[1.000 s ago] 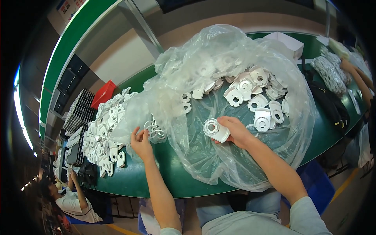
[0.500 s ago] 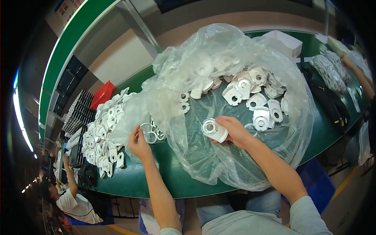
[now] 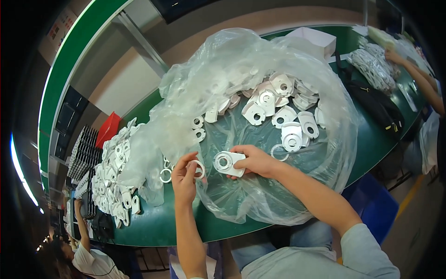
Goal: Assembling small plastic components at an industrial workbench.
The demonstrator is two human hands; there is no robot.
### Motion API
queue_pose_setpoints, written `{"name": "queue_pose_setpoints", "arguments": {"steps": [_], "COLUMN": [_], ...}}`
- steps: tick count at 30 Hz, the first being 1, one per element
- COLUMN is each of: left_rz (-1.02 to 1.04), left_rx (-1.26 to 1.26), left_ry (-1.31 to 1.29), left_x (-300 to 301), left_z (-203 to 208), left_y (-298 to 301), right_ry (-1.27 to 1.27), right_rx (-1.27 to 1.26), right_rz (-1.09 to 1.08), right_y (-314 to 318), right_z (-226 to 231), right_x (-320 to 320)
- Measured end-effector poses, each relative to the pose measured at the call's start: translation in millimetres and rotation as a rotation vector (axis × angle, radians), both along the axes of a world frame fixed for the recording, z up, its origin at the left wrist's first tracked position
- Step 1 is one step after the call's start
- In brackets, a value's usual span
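My right hand [image 3: 253, 161] is closed on a white plastic housing [image 3: 224, 162], a rounded plate with a round opening facing up. Close by on its left, my left hand [image 3: 185, 176] pinches a thin white ring [image 3: 200, 169] between thumb and fingers. Ring and housing are apart. Behind the left hand lie a few more white rings [image 3: 165, 175]. Beyond my hands, many similar white housings [image 3: 291, 137] are heaped inside a large clear plastic bag [image 3: 251, 204] spread over the green table [image 3: 153, 228]. Another ring [image 3: 279, 152] rests on the bag beyond my right wrist.
At the left is a heap of white parts [image 3: 116, 167], with a red bin [image 3: 108, 130] and stacked black trays [image 3: 83, 151] behind it. A white box [image 3: 316, 39] and a black bag [image 3: 376, 104] sit at the right. Other people work at both ends.
My left hand has picked up a ring and brought it right, toward the housing. My right hand still holds the housing. The whole view has shifted somewhat.
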State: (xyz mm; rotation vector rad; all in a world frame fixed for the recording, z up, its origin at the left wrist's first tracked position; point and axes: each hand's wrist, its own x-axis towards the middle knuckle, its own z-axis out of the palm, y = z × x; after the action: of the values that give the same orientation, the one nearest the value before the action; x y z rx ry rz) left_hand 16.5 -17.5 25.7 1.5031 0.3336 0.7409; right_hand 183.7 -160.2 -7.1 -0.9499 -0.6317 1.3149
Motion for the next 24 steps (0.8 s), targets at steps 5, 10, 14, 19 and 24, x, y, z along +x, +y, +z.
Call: {"name": "queue_pose_setpoints", "arguments": {"steps": [5, 10, 14, 19, 24], "left_rz": [0.086, 0.166, 0.179, 0.163, 0.154], "left_rx": [0.009, 0.267, 0.399, 0.432, 0.426], "left_ry": [0.097, 0.140, 0.082, 0.070, 0.073], "left_x": [2, 6, 14, 18, 20], "left_z": [-13, -20, -19, -22, -24], "left_y": [2, -1, -14, -19, -19], "right_ry": [-0.184, -0.149, -0.183, -0.223, -0.256], "right_rx": [0.067, 0.080, 0.080, 0.076, 0.092], "right_rz": [0.029, 0.034, 0.039, 0.021, 0.011], "right_y": [2, 4, 4, 3, 3], "right_z": [-6, -7, -7, -5, -7], "right_x": [-2, -8, -7, -10, -10]}}
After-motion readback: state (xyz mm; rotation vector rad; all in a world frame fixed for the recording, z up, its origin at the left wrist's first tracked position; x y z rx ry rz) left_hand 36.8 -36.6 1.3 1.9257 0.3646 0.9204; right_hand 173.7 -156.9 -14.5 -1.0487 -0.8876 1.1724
